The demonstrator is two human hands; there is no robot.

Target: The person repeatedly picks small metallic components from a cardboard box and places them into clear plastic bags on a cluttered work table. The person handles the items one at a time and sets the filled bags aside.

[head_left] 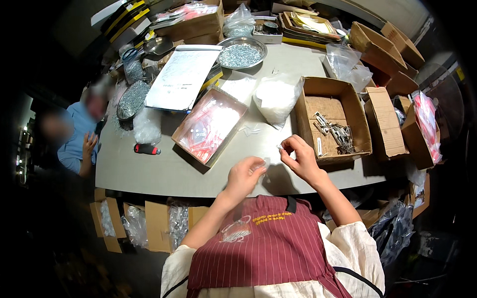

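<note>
Near the table's front edge, my left hand (pixel 244 175) is closed with a small clear plastic bag (pixel 267 163) between thumb and fingers. My right hand (pixel 301 158) pinches a small white piece (pixel 279 147), too small to name, a little to the right of the bag. Beyond my left hand lies a shallow cardboard box (pixel 242 112) holding flat clear bags with red edges. Past both hands stands an open plastic bag (pixel 275 101) full of white pieces. An open cardboard box (pixel 325 85) with several slim metal parts (pixel 335 133) stands just beyond my right hand.
Round metal trays (pixel 265 47) hold shiny small hardware. A paper pad (pixel 185 74) lies at the left, with a red-and-black tool (pixel 147 149) nearer me. Cardboard boxes (pixel 383 121) crowd the right side. Open boxes (pixel 158 226) sit below the front edge. A person in blue (pixel 79 124) is at the left.
</note>
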